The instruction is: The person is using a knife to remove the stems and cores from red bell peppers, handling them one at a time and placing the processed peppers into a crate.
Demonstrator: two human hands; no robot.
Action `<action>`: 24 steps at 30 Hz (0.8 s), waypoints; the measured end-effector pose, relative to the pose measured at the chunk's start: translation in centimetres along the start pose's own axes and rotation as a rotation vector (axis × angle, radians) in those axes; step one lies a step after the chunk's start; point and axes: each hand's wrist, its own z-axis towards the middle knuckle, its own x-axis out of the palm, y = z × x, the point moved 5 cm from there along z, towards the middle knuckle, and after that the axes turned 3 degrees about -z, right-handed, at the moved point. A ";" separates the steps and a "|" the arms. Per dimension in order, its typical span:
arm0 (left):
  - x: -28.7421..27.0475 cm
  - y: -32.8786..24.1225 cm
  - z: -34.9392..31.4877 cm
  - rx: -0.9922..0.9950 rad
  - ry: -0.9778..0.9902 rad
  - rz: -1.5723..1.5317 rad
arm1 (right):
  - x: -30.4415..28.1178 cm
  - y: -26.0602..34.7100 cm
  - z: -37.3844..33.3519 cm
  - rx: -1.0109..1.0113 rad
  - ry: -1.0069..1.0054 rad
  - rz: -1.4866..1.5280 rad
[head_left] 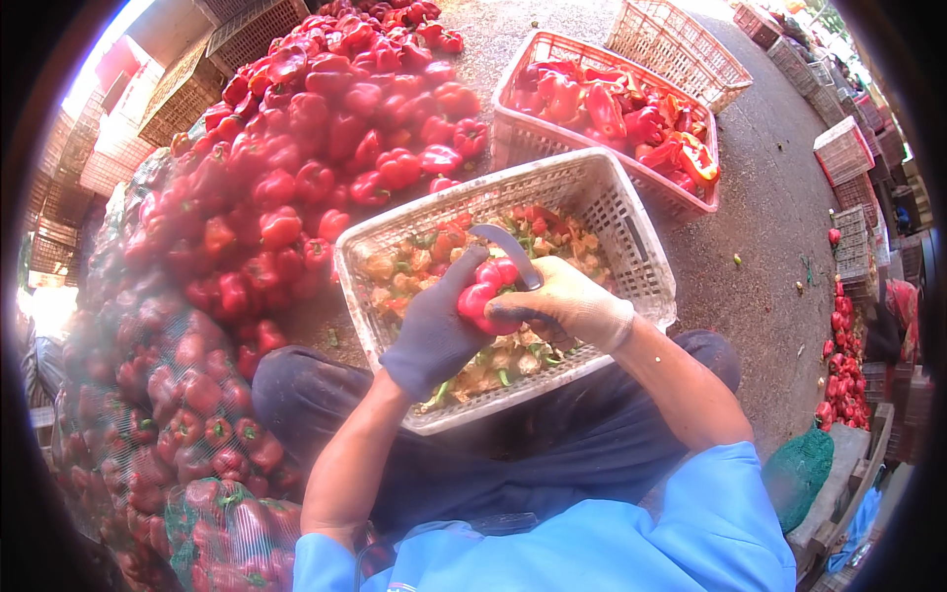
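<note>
In a dark glove, my left hand (434, 321) is closed round a red bell pepper (477, 296). My right hand (577, 304), in a pale glove with dark fingertips, grips a knife with a curved blade (505, 240). Its fingers also touch the pepper's right side; the knife's handle is hidden in the palm. Both hands are over a white plastic crate (641, 232) between my knees. Pepper cores, green stems and red scraps (528, 357) lie inside that crate.
Beyond it stands a pink crate (592, 148) of cut red peppers, beside a tipped beige crate (681, 49). A large heap of red peppers (316, 183) spreads to the left, with net sacks of peppers (197, 395) nearer me. A green net bag (797, 479) lies at right.
</note>
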 end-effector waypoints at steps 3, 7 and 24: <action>0.2 0.5 0.1 0.068 -0.051 0.004 | -0.3 0.3 0.1 -0.142 -0.041 -0.120; -0.2 0.7 0.5 0.105 -0.160 0.092 | -0.6 1.1 -0.3 -0.295 -0.172 -0.410; -1.5 4.8 1.0 -0.132 -0.249 -0.231 | -3.0 2.0 -1.3 -0.104 -0.221 -0.008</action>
